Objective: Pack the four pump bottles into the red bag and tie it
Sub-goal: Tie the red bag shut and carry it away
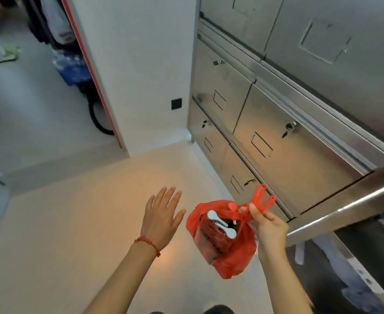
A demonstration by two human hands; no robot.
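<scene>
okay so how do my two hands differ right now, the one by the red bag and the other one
The right hand is closed, pinching the handle loops of the thin red plastic bag, which hangs below it; the left hand is open, fingers spread, holding nothing. The left hand is apart from the bag, the right touches it. The left wrist wears a red string bracelet; no bracelet shows on the right. Both are bare and held over the pale floor.

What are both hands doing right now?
Left hand: open, fingers spread, holding nothing.
Right hand: closed on the red bag by its handles.

Red bag (227,252) of pump bottles (220,225) in right hand (269,225), left hand (161,220) spread apart.
</scene>
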